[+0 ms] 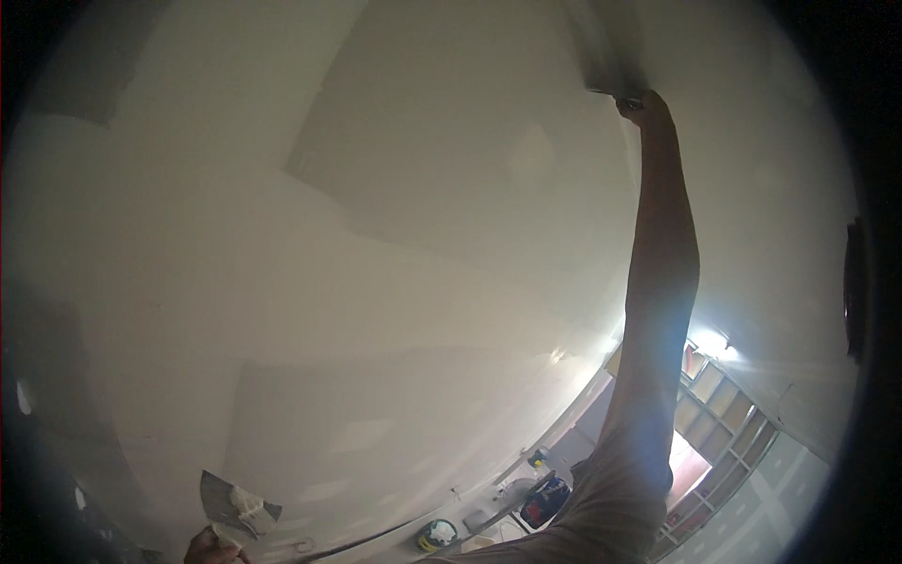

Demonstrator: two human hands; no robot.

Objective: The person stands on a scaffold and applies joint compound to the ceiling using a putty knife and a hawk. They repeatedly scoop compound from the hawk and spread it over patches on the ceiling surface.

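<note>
High at the upper right, my right arm reaches up, and my right hand [641,107] is closed round a drywall knife [601,91]. Its thin blade shows nearly edge-on against the pale plasterboard [423,235], and a dark blurred shadow spreads above it. At the lower left, my left hand [212,548] grips a putty knife [218,496] with a wide, dark blade. A lump of whitish compound [248,508] sticks to that blade. The lower frame edge cuts off part of the left hand.
Greyer patches mark the board surface. Below stand a bucket [437,535] with white stuff in it and a dark blue container [545,503]. A bright lamp [714,342] shines at the right, above open wall framing [719,414]. A dark rounded object [853,291] sits at the right rim.
</note>
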